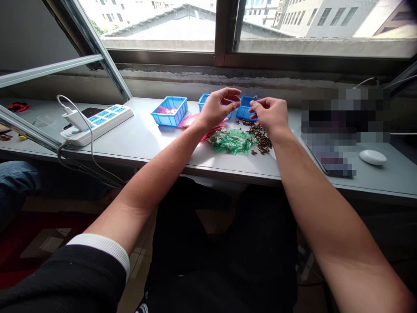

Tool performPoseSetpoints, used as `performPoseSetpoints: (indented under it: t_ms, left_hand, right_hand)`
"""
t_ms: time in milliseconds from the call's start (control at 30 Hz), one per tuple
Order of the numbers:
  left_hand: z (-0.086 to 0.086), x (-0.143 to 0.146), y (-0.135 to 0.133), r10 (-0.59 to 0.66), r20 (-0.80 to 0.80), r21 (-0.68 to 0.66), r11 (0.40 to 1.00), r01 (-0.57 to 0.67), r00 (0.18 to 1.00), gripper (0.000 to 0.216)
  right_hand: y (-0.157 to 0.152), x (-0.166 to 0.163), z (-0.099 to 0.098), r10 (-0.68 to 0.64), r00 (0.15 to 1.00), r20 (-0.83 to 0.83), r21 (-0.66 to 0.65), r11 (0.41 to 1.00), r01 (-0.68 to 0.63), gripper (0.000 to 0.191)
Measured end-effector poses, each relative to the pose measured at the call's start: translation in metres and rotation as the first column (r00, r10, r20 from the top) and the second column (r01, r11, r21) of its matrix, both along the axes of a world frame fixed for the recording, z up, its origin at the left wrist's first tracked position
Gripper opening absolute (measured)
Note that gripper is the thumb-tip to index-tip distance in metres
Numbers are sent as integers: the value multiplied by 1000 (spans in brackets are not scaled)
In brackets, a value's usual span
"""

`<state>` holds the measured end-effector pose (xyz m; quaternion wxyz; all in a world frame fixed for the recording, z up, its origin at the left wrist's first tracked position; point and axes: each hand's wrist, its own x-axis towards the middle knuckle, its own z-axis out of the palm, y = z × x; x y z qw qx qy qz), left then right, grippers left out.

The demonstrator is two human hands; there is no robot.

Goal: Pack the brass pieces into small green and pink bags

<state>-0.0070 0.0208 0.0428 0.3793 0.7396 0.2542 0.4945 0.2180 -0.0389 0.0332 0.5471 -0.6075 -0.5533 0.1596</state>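
Observation:
My left hand (221,104) hovers over the middle blue bin (202,101), fingers curved and parted from the thumb, nothing visible between them. At the right blue bin (243,114), my right hand (272,114) is closed in a pinch. A small brown piece (256,97) shows at its fingertips, too small to make out clearly. Below the hands lies a heap of small green plastic bags (233,141). Beside it spreads a loose pile of small dark-brown, metal-looking pieces (263,141). Pink-red plastic bags (187,121) lie partly behind my left forearm.
A third blue bin (169,112) at the left holds pink bags. Further left is a white power strip (97,124) with a plugged-in charger and cable. A white mouse (373,157) and a blurred-out object are at the right. A metal frame (100,52) slants along the left; another person's leg (18,187) shows.

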Motion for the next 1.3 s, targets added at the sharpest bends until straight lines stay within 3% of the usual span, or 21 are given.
performPoseSetpoints:
  t_ms: [100, 200, 267, 367, 467, 1100, 1300]
  left_hand:
    - [0, -1, 0, 12, -10, 16, 1000, -12, 1000, 34]
    - [0, 0, -2, 19, 2, 3, 1000, -19, 1000, 33]
    - [1, 0, -4, 31, 7, -23, 999, -30, 1000, 32]
    - [2, 0, -6, 40, 3, -49, 998, -40, 999, 29]
    - [2, 0, -8, 37, -8, -51, 998, -38, 999, 27]
    - [-4, 1, 0, 24, 7, -38, 999, -24, 1000, 27]
    - [-5, -1, 0, 34, -58, 32, 999, -32, 998, 26]
  right_hand:
    - [1, 7, 0, -95, 994, 57, -19, 995, 96, 32]
    - [-11, 2, 5, -88, 972, 217, 27, 996, 85, 22]
    - [-18, -6, 9, 10, 934, 356, 39, 999, -26, 9]
    - [-21, -16, 9, 193, 826, 530, -79, 981, -179, 32]
    - [-17, -17, 6, 262, 748, 610, -194, 964, -180, 36]
    - [-16, -3, -1, 218, 766, 605, -158, 975, -153, 46]
    - [-20, -5, 3, 141, 842, 520, -14, 988, -156, 37]
